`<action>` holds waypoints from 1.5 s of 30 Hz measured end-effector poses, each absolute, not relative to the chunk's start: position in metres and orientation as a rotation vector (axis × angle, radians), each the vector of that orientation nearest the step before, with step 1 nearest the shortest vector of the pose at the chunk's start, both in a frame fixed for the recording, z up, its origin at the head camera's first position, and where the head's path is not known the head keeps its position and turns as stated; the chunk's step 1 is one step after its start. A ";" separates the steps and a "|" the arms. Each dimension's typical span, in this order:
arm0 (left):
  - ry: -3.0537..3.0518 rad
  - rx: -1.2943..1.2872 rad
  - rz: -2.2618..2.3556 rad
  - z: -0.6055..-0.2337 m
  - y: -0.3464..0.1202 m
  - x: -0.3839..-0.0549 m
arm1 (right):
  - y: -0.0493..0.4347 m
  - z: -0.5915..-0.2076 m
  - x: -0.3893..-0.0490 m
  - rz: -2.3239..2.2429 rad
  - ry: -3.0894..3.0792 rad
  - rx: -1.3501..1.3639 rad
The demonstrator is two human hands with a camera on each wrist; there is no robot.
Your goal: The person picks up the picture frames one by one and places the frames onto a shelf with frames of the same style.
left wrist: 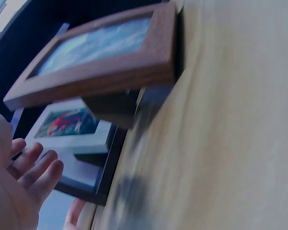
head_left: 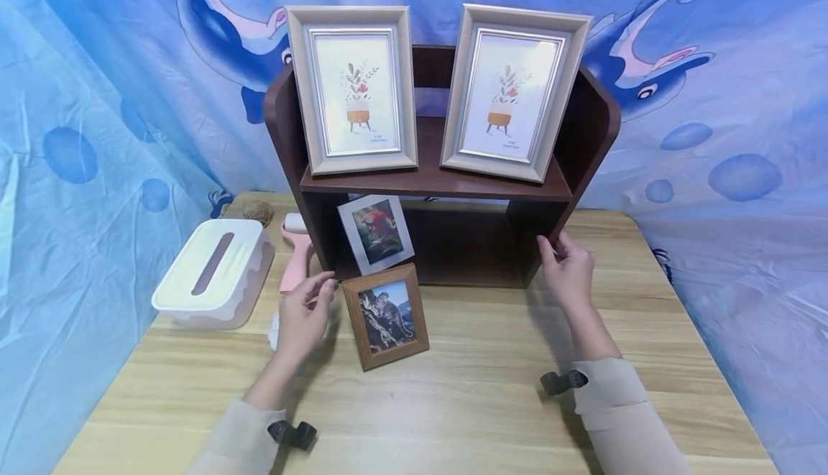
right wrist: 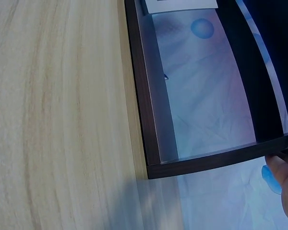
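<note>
A dark brown two-tier shelf stands on the table. My right hand pinches the front edge of its right side panel, thumb on one side and fingers on the other. The right wrist view shows that hand at the panel's edge. With its fingers loosely bent, my left hand is by the shelf's lower left corner, just left of a brown wooden photo frame with a leopard picture. Nothing shows in its fingers in the left wrist view. A white-framed parrot picture leans in the lower tier.
Two large beige picture frames stand on the upper tier. Left of the shelf are a white tissue box, a pink-handled lint roller and a brown ball. Blue dolphin-print fabric hangs around the wooden table.
</note>
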State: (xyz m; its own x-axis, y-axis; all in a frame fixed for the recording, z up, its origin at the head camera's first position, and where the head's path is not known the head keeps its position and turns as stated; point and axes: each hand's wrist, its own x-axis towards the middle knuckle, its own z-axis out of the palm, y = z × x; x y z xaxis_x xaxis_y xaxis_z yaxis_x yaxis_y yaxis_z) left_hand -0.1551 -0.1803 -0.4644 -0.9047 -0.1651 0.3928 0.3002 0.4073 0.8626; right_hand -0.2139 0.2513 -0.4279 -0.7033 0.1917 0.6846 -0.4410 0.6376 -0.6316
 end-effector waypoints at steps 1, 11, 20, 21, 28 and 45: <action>-2.250 -0.139 -1.547 -0.465 -0.179 -0.151 | 0.251 -0.428 -0.214 1.069 -2.103 0.190; -2.395 -0.211 -1.632 -0.477 -0.168 -0.125 | 0.247 -0.431 -0.213 1.103 -2.126 0.187; -2.555 -0.127 -1.655 -0.483 -0.158 -0.117 | 0.250 -0.430 -0.215 1.096 -2.098 0.202; -2.558 -0.121 -1.694 -0.483 -0.158 -0.116 | 0.250 -0.430 -0.216 1.098 -2.095 0.205; -2.550 -0.026 -1.916 -0.490 -0.154 -0.113 | 0.251 -0.431 -0.216 1.089 -2.097 0.206; -2.535 0.047 -1.995 -0.492 -0.155 -0.109 | 0.250 -0.431 -0.214 1.059 -2.080 0.181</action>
